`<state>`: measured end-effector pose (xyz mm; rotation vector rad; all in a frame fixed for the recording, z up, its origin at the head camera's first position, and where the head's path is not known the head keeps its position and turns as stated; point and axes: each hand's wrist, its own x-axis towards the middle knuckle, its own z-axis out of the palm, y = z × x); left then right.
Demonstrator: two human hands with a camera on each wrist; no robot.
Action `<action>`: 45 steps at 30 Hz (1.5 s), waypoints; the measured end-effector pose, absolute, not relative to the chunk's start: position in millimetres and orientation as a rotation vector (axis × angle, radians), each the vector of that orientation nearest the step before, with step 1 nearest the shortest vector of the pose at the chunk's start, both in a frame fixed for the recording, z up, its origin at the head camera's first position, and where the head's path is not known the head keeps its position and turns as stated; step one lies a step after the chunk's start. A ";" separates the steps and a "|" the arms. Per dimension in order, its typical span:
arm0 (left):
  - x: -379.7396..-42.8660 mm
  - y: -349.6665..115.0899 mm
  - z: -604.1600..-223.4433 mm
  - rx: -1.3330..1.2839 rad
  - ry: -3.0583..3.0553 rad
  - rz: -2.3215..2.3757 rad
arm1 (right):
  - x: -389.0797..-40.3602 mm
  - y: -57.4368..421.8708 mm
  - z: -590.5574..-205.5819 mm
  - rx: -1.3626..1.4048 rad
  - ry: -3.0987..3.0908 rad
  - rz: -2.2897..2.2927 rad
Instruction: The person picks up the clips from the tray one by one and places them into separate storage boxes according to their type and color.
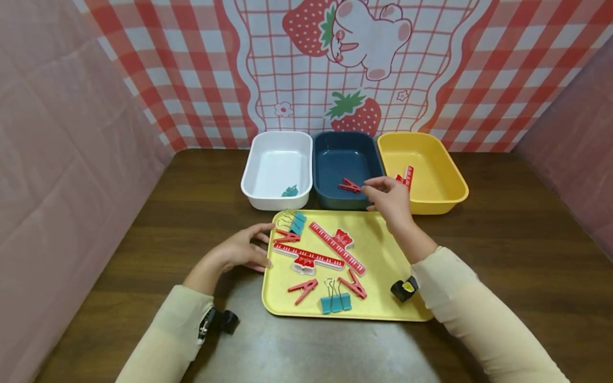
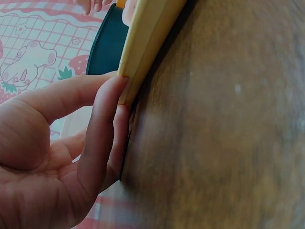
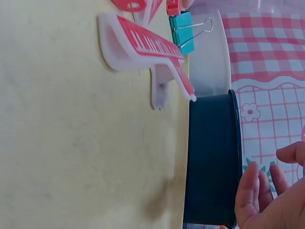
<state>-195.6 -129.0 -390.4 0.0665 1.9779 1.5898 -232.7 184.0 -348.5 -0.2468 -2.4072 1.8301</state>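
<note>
My right hand (image 1: 390,199) hovers over the front of the dark blue bin (image 1: 345,139), fingertips beside a red clothespin (image 1: 349,185) inside it. In the right wrist view, thumb and fingers are apart with nothing between them. My left hand (image 1: 241,248) touches the left edge of the yellow tray (image 1: 383,314) with its fingertips. On the tray lie two red piano-keyboard clips, one slanting (image 1: 335,247) and one lower (image 1: 308,257). Around them are red clothespins (image 1: 303,291) and teal binder clips, one at the front (image 1: 336,303) and one at the back left (image 1: 298,223).
Left of the blue bin stands a white bin (image 1: 246,183) with a teal clip (image 1: 290,191) in it. To the right is a yellow bin (image 1: 452,186) holding a red keyboard clip (image 1: 408,176). A checked strawberry cloth (image 1: 201,69) hangs behind the wooden table (image 1: 517,239).
</note>
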 end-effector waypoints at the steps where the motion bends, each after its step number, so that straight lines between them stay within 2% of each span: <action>1: -195.7 -128.9 -390.4 0.065 1.979 1.587 | -231.6 183.8 -348.9 -0.252 -2.420 1.832; 40: -195.6 -127.4 -390.0 0.032 1.994 1.557 | -207.1 176.1 -370.4 -0.311 -2.716 2.013; 45: -195.3 -126.6 -389.6 0.032 1.991 1.556 | -208.6 176.3 -374.9 -0.234 -2.798 2.056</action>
